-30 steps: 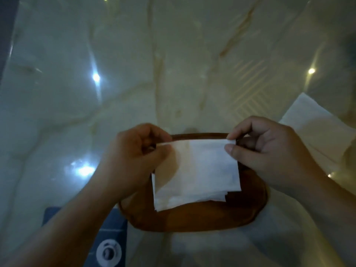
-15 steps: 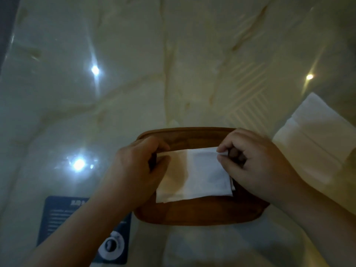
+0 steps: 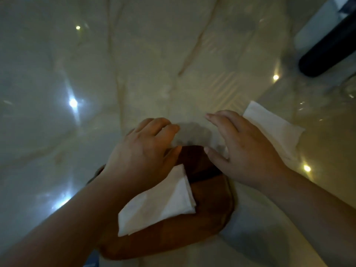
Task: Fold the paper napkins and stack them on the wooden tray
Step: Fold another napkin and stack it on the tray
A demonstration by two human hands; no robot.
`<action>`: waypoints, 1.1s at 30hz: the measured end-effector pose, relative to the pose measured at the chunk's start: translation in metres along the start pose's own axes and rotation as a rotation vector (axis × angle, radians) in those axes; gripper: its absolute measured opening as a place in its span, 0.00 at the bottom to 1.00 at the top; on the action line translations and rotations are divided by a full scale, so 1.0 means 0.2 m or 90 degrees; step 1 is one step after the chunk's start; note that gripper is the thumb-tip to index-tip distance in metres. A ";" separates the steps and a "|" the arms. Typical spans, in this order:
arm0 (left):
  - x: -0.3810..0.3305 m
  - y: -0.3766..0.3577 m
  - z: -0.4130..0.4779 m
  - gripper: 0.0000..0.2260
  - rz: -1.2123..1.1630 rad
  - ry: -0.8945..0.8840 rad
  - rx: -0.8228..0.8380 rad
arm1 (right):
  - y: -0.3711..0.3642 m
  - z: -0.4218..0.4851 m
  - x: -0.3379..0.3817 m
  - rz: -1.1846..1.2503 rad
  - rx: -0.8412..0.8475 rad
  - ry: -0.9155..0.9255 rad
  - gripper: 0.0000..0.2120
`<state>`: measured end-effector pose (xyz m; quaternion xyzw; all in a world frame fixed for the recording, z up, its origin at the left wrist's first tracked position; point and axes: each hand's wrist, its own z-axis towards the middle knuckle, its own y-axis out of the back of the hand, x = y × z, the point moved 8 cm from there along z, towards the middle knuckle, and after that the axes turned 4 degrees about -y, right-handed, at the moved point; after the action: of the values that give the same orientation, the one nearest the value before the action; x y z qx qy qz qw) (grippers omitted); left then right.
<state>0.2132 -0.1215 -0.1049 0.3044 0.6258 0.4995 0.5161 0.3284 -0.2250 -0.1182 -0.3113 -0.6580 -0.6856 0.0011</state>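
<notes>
A brown wooden tray (image 3: 208,212) lies on the marble table near me. A folded white paper napkin (image 3: 159,203) rests on it, partly under my left forearm. My left hand (image 3: 146,151) hovers over the tray's far left part, fingers loosely curled, holding nothing. My right hand (image 3: 242,149) hangs above the tray's far right edge with fingers spread and empty. Beyond the right hand, a pile of unfolded white napkins (image 3: 273,128) lies flat on the table, partly hidden by that hand.
The glossy marble table (image 3: 134,64) reflects several ceiling lights. A dark rounded object (image 3: 331,47) sits at the far right. A glass item (image 3: 348,89) is at the right edge. A blue card corner (image 3: 92,262) peeks out below the tray.
Both hands let go of the folded napkin, which now lies on the tray. The hands lifted and moved away from me, and the view shifted so the tray sits lower.
</notes>
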 end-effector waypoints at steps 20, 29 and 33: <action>-0.50 -0.32 0.80 0.18 0.009 -0.181 0.055 | 0.26 -0.23 -0.87 -0.076 -0.085 -0.270 0.22; -0.58 -0.49 0.96 0.18 0.095 -0.215 0.146 | 0.28 -0.19 -0.99 0.016 -0.110 -0.284 0.04; -0.56 -0.38 0.96 0.09 0.004 -0.192 0.085 | 0.37 -0.17 -0.96 0.077 -0.165 -0.280 0.03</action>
<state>0.4375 -0.1862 -0.1321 0.4118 0.5721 0.4070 0.5809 0.4987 -0.3441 -0.1305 -0.4891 -0.5296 -0.6785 -0.1411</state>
